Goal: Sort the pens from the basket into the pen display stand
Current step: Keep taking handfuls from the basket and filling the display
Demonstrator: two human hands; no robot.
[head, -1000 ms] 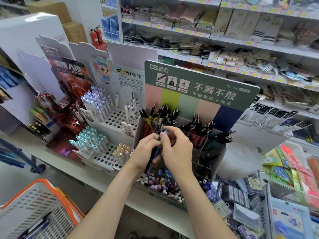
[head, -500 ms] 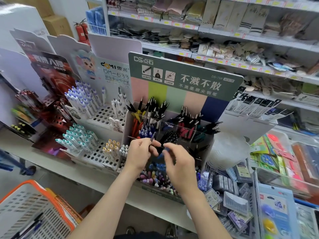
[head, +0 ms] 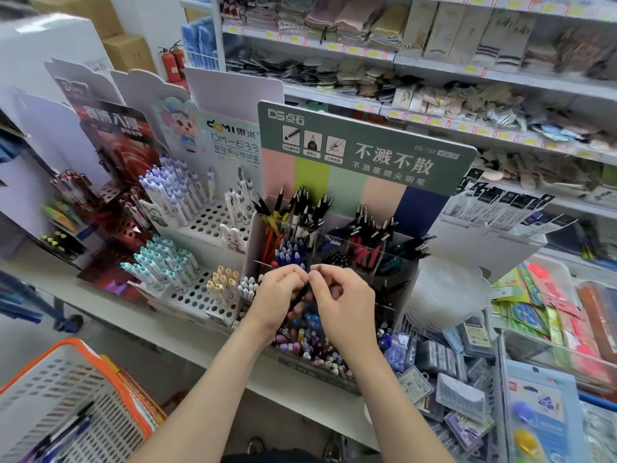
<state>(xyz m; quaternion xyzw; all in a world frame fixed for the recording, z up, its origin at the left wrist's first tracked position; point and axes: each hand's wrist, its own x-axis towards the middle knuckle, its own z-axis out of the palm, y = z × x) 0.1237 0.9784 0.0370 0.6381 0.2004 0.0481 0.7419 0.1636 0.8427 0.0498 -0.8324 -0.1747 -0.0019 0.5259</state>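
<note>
The pen display stand (head: pixel 367 162) is crowded by a white pegged rack (head: pixel 200 225) on its left. In front of the stand, the left hand (head: pixel 277 295) and the right hand (head: pixel 347 305) meet with fingers curled and pinch a dark pen (head: pixel 301 294). The basket (head: pixel 80 349) sits below-left of the stand.

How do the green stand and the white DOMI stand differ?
The green stand pools pens in clear compartments; the white DOMI stand seats each in a round hole. Green stand pens include black, red, blue; DOMI stand pens are white with coloured caps. Both have printed backboards.
</note>
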